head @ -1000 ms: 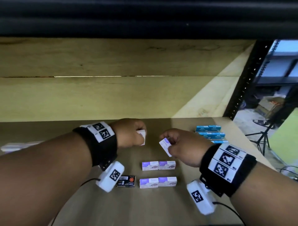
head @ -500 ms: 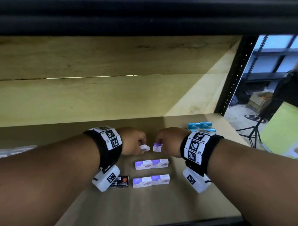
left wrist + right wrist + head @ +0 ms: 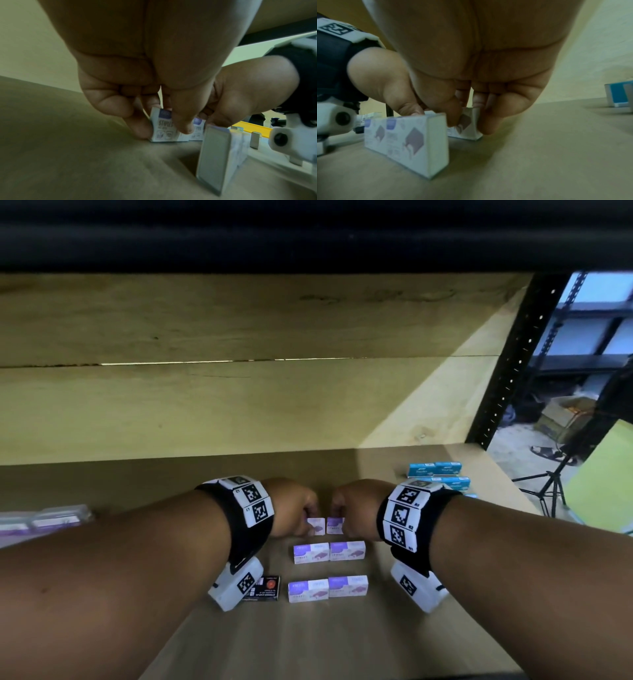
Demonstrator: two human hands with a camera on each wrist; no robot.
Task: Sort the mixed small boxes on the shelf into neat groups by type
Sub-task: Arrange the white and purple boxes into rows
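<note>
On the wooden shelf [image 3: 342,638] my left hand [image 3: 294,510] pinches a small white-and-purple box [image 3: 317,525] [image 3: 164,128] standing on the board. Beside it my right hand [image 3: 356,508] pinches a second such box [image 3: 335,524] [image 3: 467,125], the two side by side. In front of them stand two pairs of the same boxes, a middle pair [image 3: 329,552] [image 3: 406,140] and a near pair [image 3: 328,588]. A black box [image 3: 265,593] lies left of the near pair, partly behind my left wrist camera.
Several blue boxes [image 3: 435,470] [image 3: 618,94] are grouped at the back right near the black upright post [image 3: 513,364]. Pale purple packs [image 3: 44,520] lie at the far left. The wooden back wall [image 3: 205,405] rises behind. A tripod [image 3: 548,484] stands beyond the shelf's right end.
Both hands came down and together, bringing the two held boxes from tilted in the air to standing side by side on the shelf behind the middle pair.
</note>
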